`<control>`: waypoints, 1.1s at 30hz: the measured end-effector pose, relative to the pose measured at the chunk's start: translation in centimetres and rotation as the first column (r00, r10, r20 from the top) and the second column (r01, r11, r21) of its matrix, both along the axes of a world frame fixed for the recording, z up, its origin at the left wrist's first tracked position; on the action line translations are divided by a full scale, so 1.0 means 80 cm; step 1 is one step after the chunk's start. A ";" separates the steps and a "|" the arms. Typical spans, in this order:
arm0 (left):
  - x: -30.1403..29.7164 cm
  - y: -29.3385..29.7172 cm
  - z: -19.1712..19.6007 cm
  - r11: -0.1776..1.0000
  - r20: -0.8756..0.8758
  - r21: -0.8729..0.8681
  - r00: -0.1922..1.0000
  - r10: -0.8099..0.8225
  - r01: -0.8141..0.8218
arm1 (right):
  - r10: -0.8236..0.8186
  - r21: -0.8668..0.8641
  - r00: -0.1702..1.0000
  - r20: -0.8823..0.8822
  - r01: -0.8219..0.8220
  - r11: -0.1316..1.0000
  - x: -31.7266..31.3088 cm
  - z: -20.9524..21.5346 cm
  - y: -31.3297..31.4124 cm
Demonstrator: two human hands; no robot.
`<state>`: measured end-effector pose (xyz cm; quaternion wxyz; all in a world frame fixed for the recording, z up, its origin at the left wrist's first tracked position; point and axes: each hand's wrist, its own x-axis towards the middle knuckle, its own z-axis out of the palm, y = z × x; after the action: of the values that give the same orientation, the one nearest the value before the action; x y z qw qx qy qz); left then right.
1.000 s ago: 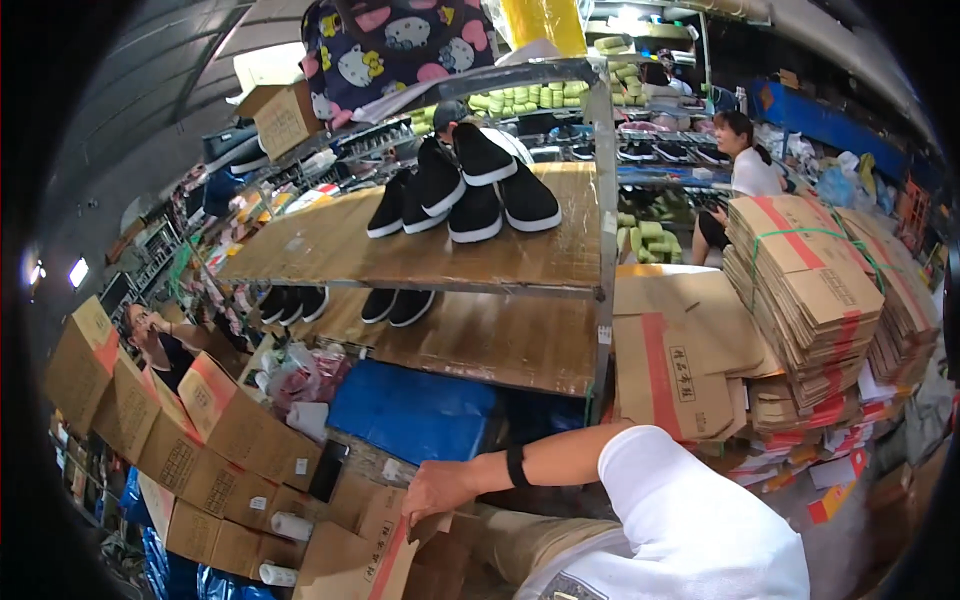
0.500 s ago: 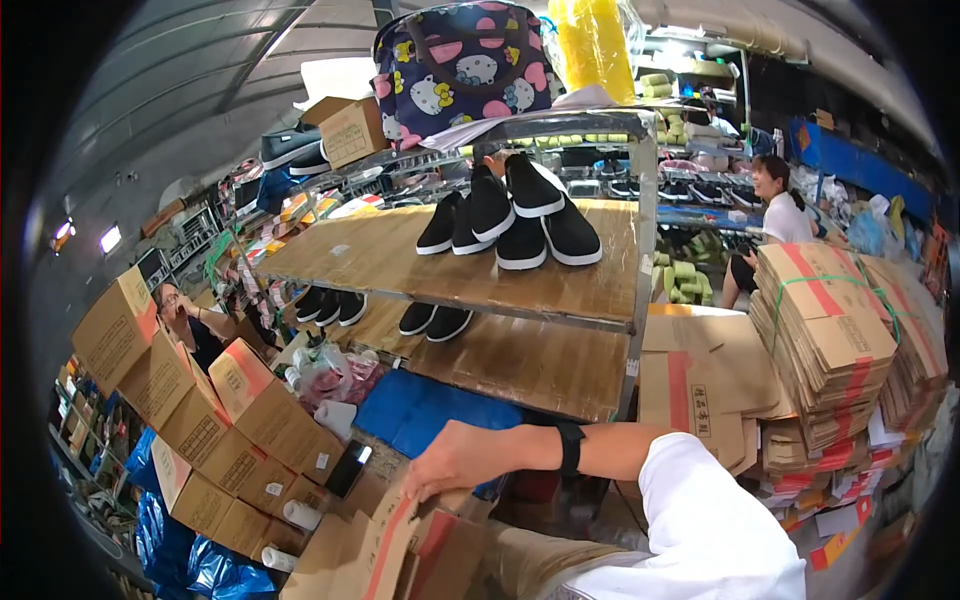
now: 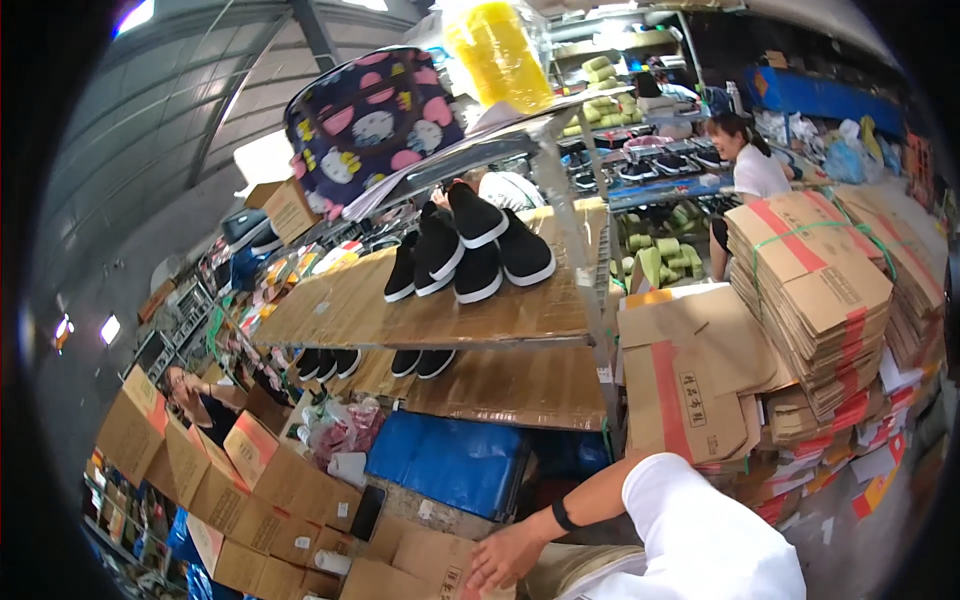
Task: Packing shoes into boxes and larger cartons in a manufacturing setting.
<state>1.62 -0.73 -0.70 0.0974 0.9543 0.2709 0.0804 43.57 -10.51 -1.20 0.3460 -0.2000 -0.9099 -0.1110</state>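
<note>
My right hand (image 3: 505,557) lies on a brown cardboard piece (image 3: 430,560) with a red stripe, at the lower edge of the view. Its fingers are stretched out and somewhat apart, resting on the board rather than gripping it. A black band (image 3: 563,515) circles the wrist, and the arm comes in from the lower right in a white sleeve (image 3: 695,530). How far the cardboard reaches below is cut off by the frame. My left hand is outside the picture.
Ahead stands a shelf rack (image 3: 440,315) with black slip-on shoes (image 3: 478,268) on it. Below is a blue container (image 3: 445,455). Folded cartons (image 3: 800,280) pile up at right, open boxes (image 3: 250,500) at left. Two people sit farther off, a patterned bag (image 3: 375,130) on top.
My right hand has gone from pinching the raised cardboard edge to lying flat on the board, lower and farther right. The whole view has tilted and shifted.
</note>
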 end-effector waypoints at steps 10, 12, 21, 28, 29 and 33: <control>0.004 -0.024 -0.019 0.982 0.047 0.189 0.999 -0.015 0.006 | 0.114 -0.116 0.977 -0.181 -0.136 0.984 -0.020 -0.025 0.030; -0.014 -0.021 -0.033 0.942 0.032 0.335 0.999 0.002 -0.013 | -0.068 -0.597 0.997 -0.023 0.041 0.801 -0.017 -0.028 0.040; -0.070 0.006 -0.090 0.998 0.349 0.014 0.935 0.057 -0.066 | -0.384 -0.586 0.878 -0.284 0.158 0.795 -0.010 0.091 0.028; -0.073 0.016 -0.085 0.991 0.395 -0.053 0.909 0.134 -0.124 | -0.343 -0.504 0.890 -0.300 0.157 0.849 0.013 0.207 0.040; -0.074 0.015 -0.083 0.989 0.402 -0.062 0.903 0.148 -0.135 | -0.320 -0.486 0.906 -0.278 0.155 0.860 0.014 0.223 0.042; -0.080 0.008 -0.075 0.977 0.422 -0.105 0.881 0.212 -0.185 | -0.265 -0.404 0.939 -0.219 0.160 0.901 0.004 0.290 0.046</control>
<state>-4.76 -0.06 -6.69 0.1756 0.8766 0.3413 0.2903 43.91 -6.86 22.01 0.4065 -0.3754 -0.8309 0.0583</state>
